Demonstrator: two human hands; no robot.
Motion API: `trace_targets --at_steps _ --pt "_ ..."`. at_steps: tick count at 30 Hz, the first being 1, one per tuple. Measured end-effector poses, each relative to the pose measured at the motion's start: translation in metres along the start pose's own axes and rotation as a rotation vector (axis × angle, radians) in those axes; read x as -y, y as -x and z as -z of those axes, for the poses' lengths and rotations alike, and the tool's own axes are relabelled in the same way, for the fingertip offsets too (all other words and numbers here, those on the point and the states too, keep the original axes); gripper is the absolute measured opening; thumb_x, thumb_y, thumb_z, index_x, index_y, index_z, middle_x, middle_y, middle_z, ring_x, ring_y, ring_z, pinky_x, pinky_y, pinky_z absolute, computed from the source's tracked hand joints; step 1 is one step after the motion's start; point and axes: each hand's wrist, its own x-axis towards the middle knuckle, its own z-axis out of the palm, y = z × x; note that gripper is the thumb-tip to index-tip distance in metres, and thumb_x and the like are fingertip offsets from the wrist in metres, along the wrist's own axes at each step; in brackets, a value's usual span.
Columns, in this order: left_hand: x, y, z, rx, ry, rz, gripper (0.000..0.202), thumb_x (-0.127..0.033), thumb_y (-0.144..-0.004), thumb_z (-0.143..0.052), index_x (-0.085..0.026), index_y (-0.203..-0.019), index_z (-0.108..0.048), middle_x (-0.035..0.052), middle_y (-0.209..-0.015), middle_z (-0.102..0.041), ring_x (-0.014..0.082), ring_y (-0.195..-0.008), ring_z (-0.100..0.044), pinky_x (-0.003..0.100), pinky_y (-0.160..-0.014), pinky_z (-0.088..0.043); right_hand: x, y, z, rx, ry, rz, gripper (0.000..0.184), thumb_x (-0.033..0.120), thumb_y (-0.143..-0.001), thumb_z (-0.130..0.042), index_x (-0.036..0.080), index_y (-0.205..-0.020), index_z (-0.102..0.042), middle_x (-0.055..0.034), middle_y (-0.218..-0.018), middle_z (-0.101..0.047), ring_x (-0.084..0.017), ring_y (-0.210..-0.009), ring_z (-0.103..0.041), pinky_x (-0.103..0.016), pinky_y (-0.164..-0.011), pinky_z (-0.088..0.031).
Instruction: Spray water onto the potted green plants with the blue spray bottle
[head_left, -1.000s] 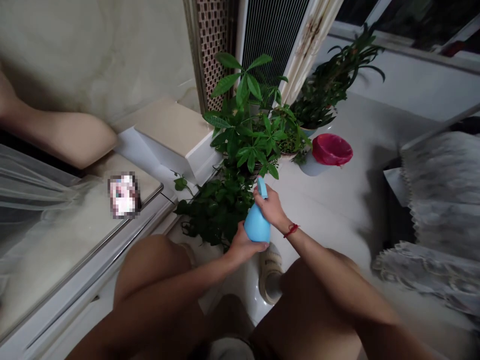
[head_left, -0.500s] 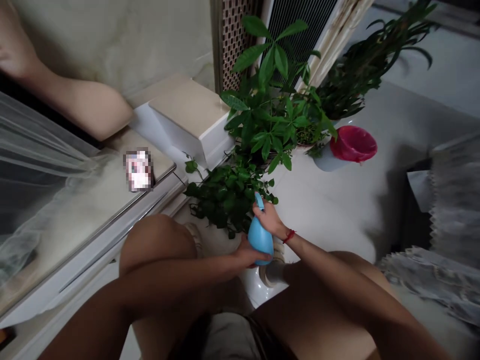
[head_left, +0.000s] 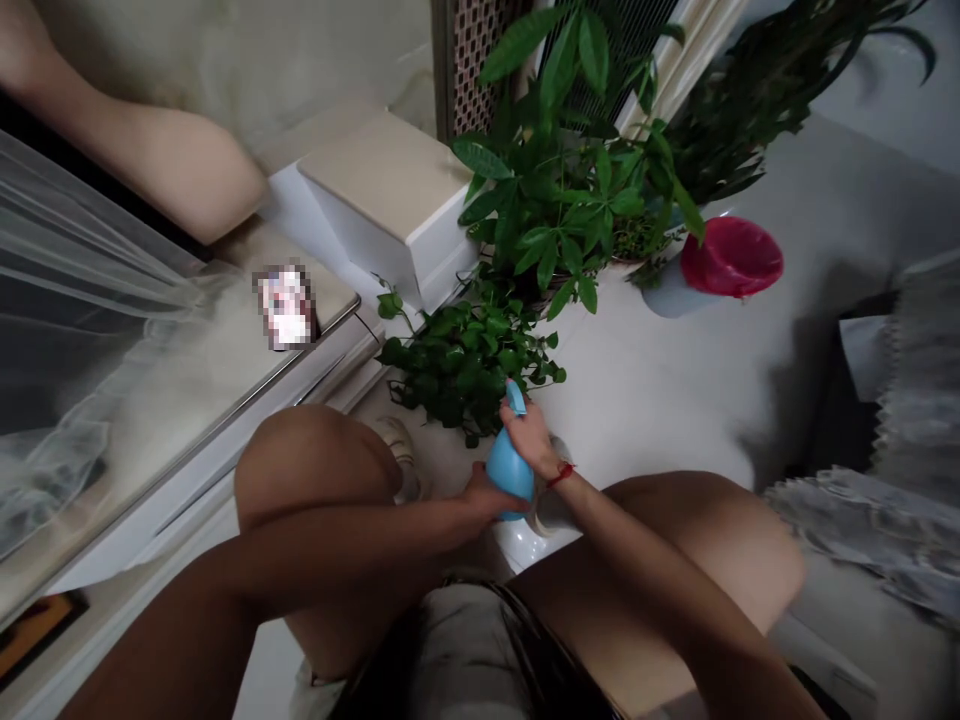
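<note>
A light blue spray bottle (head_left: 508, 467) is held in both hands in front of my knees. My left hand (head_left: 484, 494) cups its rounded base from below. My right hand (head_left: 531, 437), with a red string at the wrist, wraps the neck and the trigger head. The nozzle points at a low, bushy green potted plant (head_left: 469, 362) on the white floor, just beyond the bottle. Behind it stands a taller plant with big palmate leaves (head_left: 559, 195).
A pot lined with a red bag (head_left: 731, 258) stands at the right. A darker plant (head_left: 757, 90) is at the back right. A white step with a beige top (head_left: 386, 195) and a glass-topped ledge (head_left: 187, 400) lie left. Lace cloth (head_left: 877, 520) hangs at right. Another person's arm (head_left: 135, 160) rests upper left.
The view has tipped down and closer to the plants. Both hands with the spray bottle have drawn lower and nearer my knees, still aimed at the low plant.
</note>
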Motion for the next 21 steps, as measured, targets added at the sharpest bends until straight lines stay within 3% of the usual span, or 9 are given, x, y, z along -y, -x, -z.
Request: trace_targets --at_steps 3,9,15,21 --pt "-0.002 0.003 0.004 -0.002 0.052 0.050 0.085 -0.019 -0.051 -0.102 -0.027 -0.117 -0.048 0.0138 -0.121 -0.074 0.0410 -0.115 -0.077 0.044 -0.082 -0.063 0.001 -0.003 0.000 0.002 0.007 0.045 0.025 0.053 -0.087 -0.062 0.029 -0.080 -0.061 0.0002 -0.072 -0.064 -0.023 -0.073 -0.058 -0.038 -0.074 -0.053" --pt "-0.005 0.004 0.004 -0.002 0.041 0.077 0.091 -0.022 -0.052 -0.103 -0.024 -0.127 -0.051 0.0208 -0.133 -0.074 0.0449 -0.123 -0.076 0.046 -0.084 -0.065 0.008 -0.002 0.002 0.047 0.063 -0.012 0.023 0.046 -0.094 -0.058 0.029 -0.079 -0.055 0.0012 -0.067 -0.055 -0.021 -0.068 -0.052 -0.039 -0.072 -0.050" --pt "0.005 -0.004 -0.003 -0.013 0.058 0.104 0.093 -0.017 -0.053 -0.103 -0.023 -0.132 -0.054 0.0199 -0.132 -0.076 0.0422 -0.121 -0.077 0.041 -0.081 -0.065 -0.002 0.000 0.006 0.045 -0.002 -0.004 0.029 0.057 -0.089 -0.061 0.029 -0.084 -0.063 0.0028 -0.063 -0.058 -0.021 -0.063 -0.049 -0.037 -0.063 -0.046" --pt "0.010 -0.022 -0.014 -0.014 -0.029 0.119 0.107 -0.017 -0.044 -0.108 -0.023 -0.137 -0.056 0.0168 -0.128 -0.076 0.0425 -0.119 -0.075 0.041 -0.081 -0.063 -0.004 0.001 0.013 -0.002 0.005 -0.052 0.033 0.061 -0.090 -0.060 0.029 -0.081 -0.059 0.0004 -0.069 -0.061 -0.023 -0.070 -0.057 -0.040 -0.070 -0.050"
